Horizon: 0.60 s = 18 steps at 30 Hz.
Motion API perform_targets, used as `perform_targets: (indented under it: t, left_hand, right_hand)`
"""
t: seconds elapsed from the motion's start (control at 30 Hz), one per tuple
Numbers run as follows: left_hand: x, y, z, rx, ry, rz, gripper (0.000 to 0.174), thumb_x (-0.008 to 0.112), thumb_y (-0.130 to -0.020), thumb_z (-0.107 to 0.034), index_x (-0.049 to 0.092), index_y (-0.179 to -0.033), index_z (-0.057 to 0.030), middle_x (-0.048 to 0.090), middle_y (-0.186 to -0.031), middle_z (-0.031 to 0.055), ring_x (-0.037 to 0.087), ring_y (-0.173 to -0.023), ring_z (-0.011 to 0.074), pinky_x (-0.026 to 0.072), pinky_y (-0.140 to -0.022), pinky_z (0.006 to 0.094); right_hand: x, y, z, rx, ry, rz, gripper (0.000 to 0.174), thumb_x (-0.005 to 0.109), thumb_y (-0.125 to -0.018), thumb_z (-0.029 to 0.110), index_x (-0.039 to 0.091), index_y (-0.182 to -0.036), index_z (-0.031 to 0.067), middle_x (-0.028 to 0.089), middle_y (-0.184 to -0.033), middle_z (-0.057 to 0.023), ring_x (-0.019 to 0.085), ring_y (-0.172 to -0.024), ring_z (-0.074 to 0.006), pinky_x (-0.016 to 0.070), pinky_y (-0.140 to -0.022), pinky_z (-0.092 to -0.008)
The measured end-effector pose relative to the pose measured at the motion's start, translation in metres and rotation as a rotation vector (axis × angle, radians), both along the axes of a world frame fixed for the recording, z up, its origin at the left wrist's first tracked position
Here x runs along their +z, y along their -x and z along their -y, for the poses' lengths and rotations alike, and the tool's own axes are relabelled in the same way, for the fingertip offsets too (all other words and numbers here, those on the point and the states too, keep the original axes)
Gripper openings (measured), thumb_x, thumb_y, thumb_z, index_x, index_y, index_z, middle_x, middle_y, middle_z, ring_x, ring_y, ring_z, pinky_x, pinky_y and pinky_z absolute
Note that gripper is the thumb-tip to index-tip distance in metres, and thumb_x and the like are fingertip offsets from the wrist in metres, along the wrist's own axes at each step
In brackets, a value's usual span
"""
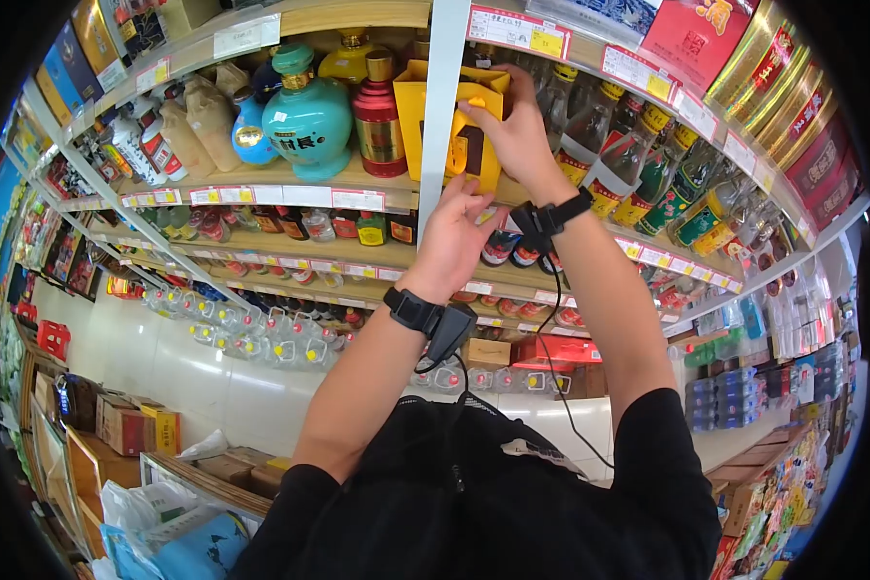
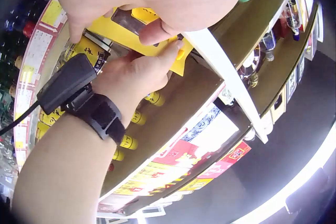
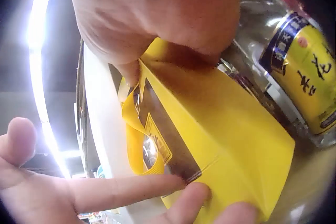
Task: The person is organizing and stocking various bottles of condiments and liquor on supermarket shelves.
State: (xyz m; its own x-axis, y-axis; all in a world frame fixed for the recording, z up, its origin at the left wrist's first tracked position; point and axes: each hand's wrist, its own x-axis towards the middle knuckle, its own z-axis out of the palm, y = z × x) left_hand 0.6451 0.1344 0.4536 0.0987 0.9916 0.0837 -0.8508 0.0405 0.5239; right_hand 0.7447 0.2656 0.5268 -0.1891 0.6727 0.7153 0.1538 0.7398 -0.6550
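Note:
A yellow paper gift bag (image 1: 411,121) with a dark front panel stands on the upper shelf, partly hidden by a white upright post (image 1: 441,97). My right hand (image 1: 524,140) grips the bag's upper right edge, thumb at the front and fingers reaching behind. In the right wrist view, a yellow ribbon handle (image 3: 134,142) loops over the panel of the bag (image 3: 236,134). My left hand (image 1: 457,237) is below, palm towards the shelf. Its extended fingers (image 3: 126,190) touch the bag's lower part.
Left of the bag stand a red bottle (image 1: 381,126) and a large turquoise jar (image 1: 307,126). Glass bottles (image 1: 590,130) crowd the shelf to the right. Price-tag strips (image 1: 290,197) line the shelf edges. A cable (image 1: 556,377) hangs from my right wrist.

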Motion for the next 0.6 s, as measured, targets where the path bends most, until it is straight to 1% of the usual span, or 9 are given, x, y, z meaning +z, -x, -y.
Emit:
perform_targets:
  t: [0.07, 0.13, 0.2, 0.27, 0.4, 0.47, 0.5, 0.57, 0.6]
  left_hand:
    - [-0.009, 0.0, -0.009, 0.043, -0.057, -0.059, 0.08, 0.059, -0.094, -0.009, 0.017, -0.161, 0.0003, 0.025, -0.158, 0.0167, 0.033, -0.146, 0.0324, 0.0329, -0.124, 0.0507]
    - [-0.013, -0.004, -0.008, 0.056, -0.045, -0.102, 0.082, 0.059, -0.095, -0.009, 0.013, -0.162, 0.0006, 0.023, -0.16, 0.017, 0.033, -0.147, 0.0315, 0.0322, -0.124, 0.0495]
    - [-0.016, -0.007, -0.009, 0.069, -0.032, -0.145, 0.084, 0.059, -0.096, -0.009, 0.01, -0.163, 0.0009, 0.02, -0.163, 0.0173, 0.033, -0.147, 0.0305, 0.0315, -0.125, 0.0484]
    - [-0.018, -0.007, -0.011, 0.075, -0.035, -0.206, 0.085, 0.057, -0.099, -0.011, 0.004, -0.164, 0.0009, 0.018, -0.165, 0.0174, 0.034, -0.147, 0.0284, 0.0304, -0.125, 0.0469]
    - [-0.007, -0.005, -0.018, 0.088, -0.051, -0.264, 0.084, 0.057, -0.1, -0.014, 0.005, -0.164, 0.0013, 0.019, -0.165, 0.0174, 0.034, -0.147, 0.0283, 0.0297, -0.126, 0.0434]
    - [-0.009, -0.008, -0.019, 0.125, -0.051, -0.362, 0.082, 0.057, -0.101, -0.017, 0.007, -0.164, 0.0013, 0.021, -0.165, 0.0205, 0.037, -0.146, 0.0287, 0.0303, -0.124, 0.04]
    - [-0.013, -0.01, -0.021, 0.116, -0.05, -0.361, 0.082, 0.057, -0.101, -0.017, 0.007, -0.164, 0.0013, 0.021, -0.165, 0.0205, 0.037, -0.146, 0.0287, 0.0303, -0.124, 0.04]
    - [-0.025, -0.014, -0.028, 0.153, -0.001, -0.465, 0.083, 0.057, -0.1, -0.019, 0.009, -0.164, 0.0014, 0.024, -0.164, 0.0242, 0.041, -0.145, 0.0296, 0.0324, -0.122, 0.0382]
    - [-0.029, -0.016, -0.03, 0.144, -0.001, -0.464, 0.083, 0.057, -0.1, -0.019, 0.009, -0.164, 0.0014, 0.024, -0.164, 0.0242, 0.041, -0.145, 0.0296, 0.0324, -0.122, 0.0382]
  right_hand:
    - [0.001, -0.001, -0.007, 0.048, -0.017, -0.001, 0.065, 0.08, -0.09, 0.02, 0.039, -0.137, 0.0011, 0.069, -0.113, -0.02, 0.069, -0.104, -0.0272, 0.0553, -0.091, -0.0361]
    - [-0.003, -0.004, -0.009, 0.077, -0.003, -0.012, 0.063, 0.078, -0.092, 0.018, 0.038, -0.137, 0.0005, 0.067, -0.116, -0.0206, 0.068, -0.106, -0.0265, 0.0546, -0.092, -0.0363]
    - [-0.01, -0.006, -0.008, 0.099, 0.042, -0.027, 0.057, 0.074, -0.095, 0.011, 0.039, -0.14, 0.0022, 0.06, -0.127, -0.0179, 0.062, -0.115, -0.0221, 0.0521, -0.097, -0.0328]
    - [-0.008, -0.009, -0.013, 0.073, 0.048, 0.013, 0.055, 0.073, -0.097, 0.013, 0.039, -0.139, 0.0028, 0.059, -0.126, -0.017, 0.062, -0.114, -0.0217, 0.0518, -0.096, -0.0326]
    - [-0.001, -0.005, -0.018, 0.024, -0.004, 0.083, 0.05, 0.071, -0.1, 0.018, 0.039, -0.136, 0.0044, 0.058, -0.124, -0.0147, 0.061, -0.111, -0.021, 0.0512, -0.093, -0.0315]
    - [-0.009, -0.006, -0.022, -0.009, -0.022, 0.087, 0.049, 0.07, -0.1, 0.02, 0.04, -0.136, 0.0045, 0.058, -0.124, -0.0145, 0.061, -0.112, -0.0208, 0.0509, -0.094, -0.0311]
    - [-0.013, -0.008, -0.021, -0.006, -0.007, 0.046, 0.048, 0.07, -0.101, 0.02, 0.041, -0.135, 0.0047, 0.058, -0.124, -0.0144, 0.061, -0.112, -0.0204, 0.0509, -0.094, -0.0309]
    - [-0.018, -0.011, -0.022, -0.012, 0.009, 0.006, 0.046, 0.069, -0.101, 0.021, 0.042, -0.134, 0.0048, 0.058, -0.124, -0.0143, 0.061, -0.112, -0.0199, 0.0509, -0.094, -0.0307]
    - [-0.02, -0.011, -0.022, 0.008, 0.013, -0.021, 0.048, 0.071, -0.1, 0.021, 0.043, -0.136, 0.0044, 0.059, -0.125, -0.0155, 0.061, -0.114, -0.0227, 0.0512, -0.095, -0.0326]
